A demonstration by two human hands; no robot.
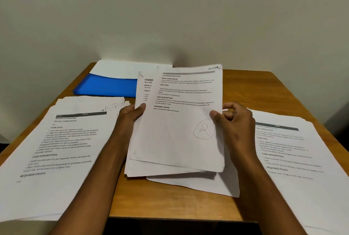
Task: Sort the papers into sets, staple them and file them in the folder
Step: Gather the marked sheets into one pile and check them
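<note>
A wooden bench (pixel 188 204) carries a paper pile at left (pixel 56 149), another at right (pixel 294 155), and an open blue folder (pixel 107 85) at the back. Both forearms reach forward from below. The left hand (pixel 132 114) grips the left edge of a raised middle stack (pixel 177 125), thumb on top. The right hand (pixel 236 121) pinches the top sheet's right edge beside a circled "2" (pixel 204 129).

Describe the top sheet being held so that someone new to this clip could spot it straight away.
On the wooden table, between the left pile and the right pile, both hands hold a stack in front of the blue folder. The top sheet is pinched by the right hand; only it bears a circled handwritten 2.
</note>
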